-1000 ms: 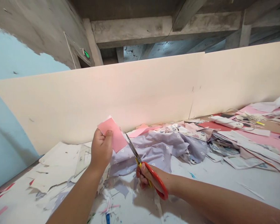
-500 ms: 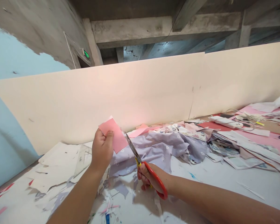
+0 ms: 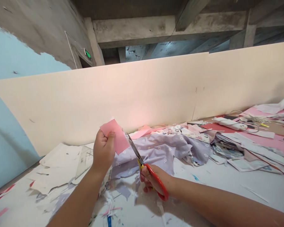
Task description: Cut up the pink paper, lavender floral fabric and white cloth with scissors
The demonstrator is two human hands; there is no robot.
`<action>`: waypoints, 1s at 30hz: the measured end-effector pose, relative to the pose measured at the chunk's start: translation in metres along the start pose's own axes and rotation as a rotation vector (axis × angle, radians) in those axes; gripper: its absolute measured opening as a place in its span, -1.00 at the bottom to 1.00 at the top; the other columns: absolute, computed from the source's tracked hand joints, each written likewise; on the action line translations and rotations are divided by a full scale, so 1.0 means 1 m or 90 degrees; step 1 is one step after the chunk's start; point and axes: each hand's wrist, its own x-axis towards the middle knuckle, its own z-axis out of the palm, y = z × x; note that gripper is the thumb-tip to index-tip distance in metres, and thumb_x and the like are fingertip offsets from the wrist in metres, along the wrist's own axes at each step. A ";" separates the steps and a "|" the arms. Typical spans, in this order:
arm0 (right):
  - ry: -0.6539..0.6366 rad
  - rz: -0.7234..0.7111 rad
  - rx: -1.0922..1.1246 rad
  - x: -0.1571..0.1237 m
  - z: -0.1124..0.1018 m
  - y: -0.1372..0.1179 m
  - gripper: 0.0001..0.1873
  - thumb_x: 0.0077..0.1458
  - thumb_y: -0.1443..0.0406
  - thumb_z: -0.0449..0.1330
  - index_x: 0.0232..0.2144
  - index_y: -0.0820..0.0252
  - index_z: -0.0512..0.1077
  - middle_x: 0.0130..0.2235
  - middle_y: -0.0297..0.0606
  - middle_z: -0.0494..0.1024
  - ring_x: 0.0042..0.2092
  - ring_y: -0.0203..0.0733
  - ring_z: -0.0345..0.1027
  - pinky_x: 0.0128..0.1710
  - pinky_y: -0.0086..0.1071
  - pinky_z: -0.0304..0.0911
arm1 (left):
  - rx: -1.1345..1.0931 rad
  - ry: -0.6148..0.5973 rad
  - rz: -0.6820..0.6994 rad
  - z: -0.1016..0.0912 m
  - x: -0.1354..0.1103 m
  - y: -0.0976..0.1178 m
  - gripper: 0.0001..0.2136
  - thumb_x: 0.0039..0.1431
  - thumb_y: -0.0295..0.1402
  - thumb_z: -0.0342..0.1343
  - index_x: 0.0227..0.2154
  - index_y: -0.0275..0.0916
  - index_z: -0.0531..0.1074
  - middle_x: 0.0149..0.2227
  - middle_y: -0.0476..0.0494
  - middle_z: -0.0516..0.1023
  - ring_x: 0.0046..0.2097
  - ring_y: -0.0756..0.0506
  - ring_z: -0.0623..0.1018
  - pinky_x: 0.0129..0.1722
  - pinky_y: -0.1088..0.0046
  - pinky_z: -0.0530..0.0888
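Note:
My left hand [image 3: 105,148] pinches a pink sheet of paper [image 3: 119,138] between thumb and fingers, holding it up above the table. A sliver of white shows behind the sheet's top corner. Scissors [image 3: 157,179] with red and yellow handles are gripped in my right hand [image 3: 150,178]. Their blades point up and left, with the tips beside the right edge of the pink paper; whether they touch it I cannot tell. Behind and below the scissors lies crumpled lavender cloth [image 3: 156,151] printed with small white flowers.
White paper pieces [image 3: 59,167] and a clear ruler [image 3: 84,160] lie at the left. Stacked printed strips [image 3: 248,151], a white power strip [image 3: 230,123] and a red sheet [image 3: 215,127] are at the right. A cream panel [image 3: 142,91] stands behind the table. Scraps litter the front.
Almost nothing differs. Both hands keep their places, with the paper and the scissors held as before; the view has shifted very slightly.

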 end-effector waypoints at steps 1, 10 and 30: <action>0.000 -0.002 0.002 0.001 -0.001 0.002 -0.32 -0.37 -0.29 0.02 -0.58 0.23 0.14 -0.63 -0.50 0.09 -0.62 -0.50 -0.09 -0.54 -0.42 0.10 | -0.002 0.001 0.001 0.000 0.000 0.000 -0.76 0.02 -0.12 -0.02 -0.42 -0.19 0.22 -0.58 0.09 0.25 -0.54 0.03 0.31 -0.56 0.54 0.25; 0.011 -0.013 -0.008 0.002 0.000 0.004 -0.32 -0.38 -0.28 0.04 -0.58 0.22 0.14 -0.56 -0.44 0.17 -0.63 -0.51 -0.07 -0.58 -0.42 0.11 | 0.011 0.014 -0.001 -0.002 0.000 0.002 -0.75 0.02 -0.11 -0.02 -0.50 -0.18 0.15 -0.63 0.11 0.20 -0.59 0.04 0.26 -0.59 0.54 0.20; -0.050 -0.056 -0.064 -0.003 -0.004 -0.004 -0.39 -0.20 -0.26 -0.05 -0.54 0.19 0.10 -0.61 -0.48 0.10 -0.56 -0.40 0.07 -0.41 -0.37 0.15 | -0.016 0.017 -0.004 -0.001 0.000 0.005 -0.78 0.01 -0.14 -0.01 -0.42 -0.19 0.24 -0.55 0.07 0.32 -0.52 0.03 0.34 -0.54 0.53 0.28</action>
